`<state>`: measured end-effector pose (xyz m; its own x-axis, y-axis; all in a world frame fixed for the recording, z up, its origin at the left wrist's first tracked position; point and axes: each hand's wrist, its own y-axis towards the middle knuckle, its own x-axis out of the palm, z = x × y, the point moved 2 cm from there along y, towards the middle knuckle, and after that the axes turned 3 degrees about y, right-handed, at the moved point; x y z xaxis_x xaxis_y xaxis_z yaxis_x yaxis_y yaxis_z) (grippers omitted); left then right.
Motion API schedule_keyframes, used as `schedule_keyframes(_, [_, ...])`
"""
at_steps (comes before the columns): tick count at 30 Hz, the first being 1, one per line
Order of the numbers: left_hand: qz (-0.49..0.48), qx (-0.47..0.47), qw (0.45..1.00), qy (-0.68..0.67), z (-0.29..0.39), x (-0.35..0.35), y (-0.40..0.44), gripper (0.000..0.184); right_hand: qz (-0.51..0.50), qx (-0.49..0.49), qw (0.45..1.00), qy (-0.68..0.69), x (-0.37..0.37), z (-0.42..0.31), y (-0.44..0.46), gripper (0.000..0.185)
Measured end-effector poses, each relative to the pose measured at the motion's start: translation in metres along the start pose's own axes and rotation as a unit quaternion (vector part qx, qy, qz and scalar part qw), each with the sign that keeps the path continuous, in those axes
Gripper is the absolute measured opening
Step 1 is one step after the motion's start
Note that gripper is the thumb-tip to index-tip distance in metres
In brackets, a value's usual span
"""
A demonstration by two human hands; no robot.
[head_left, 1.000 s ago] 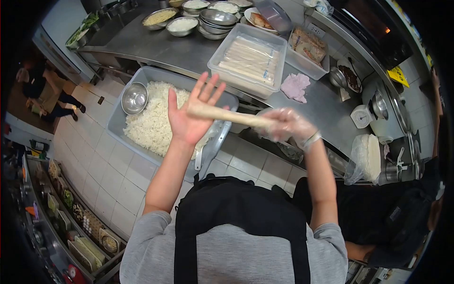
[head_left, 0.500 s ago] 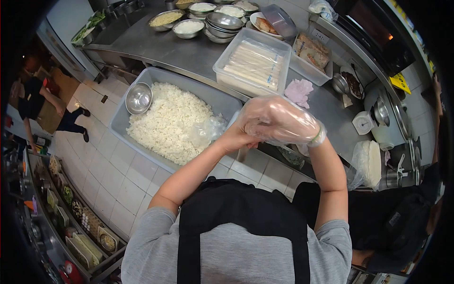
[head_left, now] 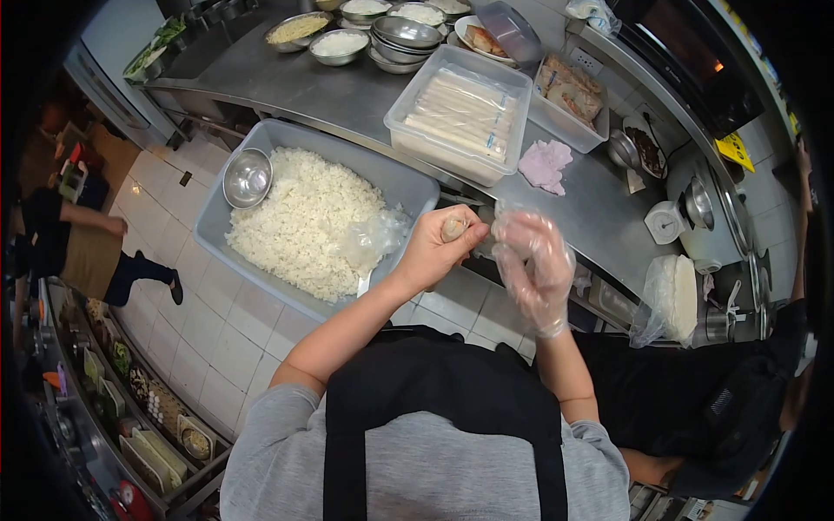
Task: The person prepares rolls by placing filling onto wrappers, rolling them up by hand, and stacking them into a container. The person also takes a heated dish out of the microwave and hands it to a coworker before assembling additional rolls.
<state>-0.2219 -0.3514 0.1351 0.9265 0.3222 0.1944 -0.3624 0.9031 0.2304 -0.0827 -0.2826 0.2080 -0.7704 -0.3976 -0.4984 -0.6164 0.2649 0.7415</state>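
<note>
My bare left hand (head_left: 441, 249) is closed in a fist beside the right rim of the grey tub (head_left: 300, 305). A rounded, pale brownish end (head_left: 453, 228) shows at the top of the fist; I cannot make out what it belongs to. To its right is my right hand (head_left: 534, 260) in a clear plastic glove, fingers loosely bent and apart, with nothing visible in it. Cooked white rice (head_left: 304, 217) fills much of the tub. On the rice lie a steel bowl (head_left: 248, 178) and a crumpled clear plastic bag (head_left: 378, 236). A pale flat strip (head_left: 364, 281) shows near my left forearm.
On the steel counter (head_left: 347, 113) stand a clear container of wrapped white rolls (head_left: 460, 113), a pink cloth (head_left: 546, 166), stacked steel bowls (head_left: 404, 43) and a scale (head_left: 665, 223). One person (head_left: 87, 234) stands at far left; another in black (head_left: 695, 399) is close on my right.
My hands have come apart: the left has let go of the gloved right hand, and the right has moved down towards me. The person at the left has shifted.
</note>
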Motion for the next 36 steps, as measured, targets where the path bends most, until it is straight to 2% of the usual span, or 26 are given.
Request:
schedule_keyframes(3, [0.047, 0.043, 0.997, 0.043, 0.001, 0.001, 0.000, 0.009, -0.020, -0.028, 0.999, -0.042, 0.014, 0.000, -0.022, 0.034])
schedule_keyframes(6, [0.076, 0.092, 0.993, 0.023, -0.003, 0.005, 0.003, 0.016, -0.027, -0.040, 0.998, -0.049, 0.026, 0.005, -0.032, 0.042])
schedule_keyframes(9, [0.083, 0.097, 0.987, 0.094, -0.006, 0.003, 0.003, 0.014, -0.018, -0.051, 0.993, -0.108, 0.033, 0.014, -0.029, 0.038])
schedule_keyframes(16, [0.073, 0.091, 0.991, 0.068, -0.001, 0.007, 0.004, 0.018, -0.031, -0.081, 0.984, -0.157, 0.034, 0.008, -0.003, 0.027])
schedule_keyframes(18, [0.056, 0.156, 0.966, 0.201, -0.003, 0.004, 0.005, 0.020, -0.100, -0.072, 0.981, -0.153, 0.035, 0.011, 0.003, 0.026])
schedule_keyframes(19, [0.057, 0.157, 0.965, 0.201, -0.005, 0.003, 0.004, 0.020, -0.100, -0.073, 0.980, -0.153, 0.035, 0.015, 0.001, 0.026])
schedule_keyframes(21, [0.030, 0.052, 0.994, 0.090, -0.008, -0.002, 0.005, 0.020, -0.073, -0.002, 0.997, 0.032, 0.035, 0.029, -0.004, 0.026])
schedule_keyframes(22, [0.032, 0.053, 0.994, 0.091, -0.006, -0.003, 0.005, 0.020, -0.074, -0.004, 0.997, 0.034, 0.036, 0.029, -0.007, 0.026])
schedule_keyframes(24, [0.022, 0.037, 0.999, 0.012, 0.000, -0.004, 0.004, 0.020, 0.031, 0.092, 0.985, 0.145, 0.032, 0.029, -0.016, 0.029])
schedule_keyframes(29, [-0.011, -0.018, 1.000, -0.020, 0.005, -0.001, 0.001, 0.020, -0.034, 0.043, 0.991, 0.122, 0.032, 0.030, -0.012, 0.031])
schedule_keyframes(30, [-0.035, -0.018, 0.999, -0.020, 0.002, -0.002, 0.002, 0.016, -0.033, 0.043, 0.991, 0.121, 0.029, 0.030, -0.008, 0.031])
schedule_keyframes(32, [-0.059, -0.019, 0.998, -0.019, -0.002, -0.001, 0.003, 0.011, -0.112, -0.014, 0.992, 0.060, 0.027, 0.027, -0.001, 0.028])
schedule_keyframes(33, [-0.067, -0.012, 0.998, -0.002, 0.000, 0.002, 0.004, 0.006, -0.112, -0.013, 0.992, 0.060, 0.025, 0.028, 0.005, 0.028])
schedule_keyframes(35, [-0.074, -0.008, 0.997, 0.013, -0.007, 0.005, 0.004, 0.005, -0.192, -0.110, 0.974, -0.054, 0.025, 0.025, 0.015, 0.025])
schedule_keyframes(36, [-0.065, 0.060, 0.995, 0.051, -0.009, 0.006, 0.006, 0.007, -0.192, -0.109, 0.974, -0.053, 0.025, 0.025, 0.018, 0.025])
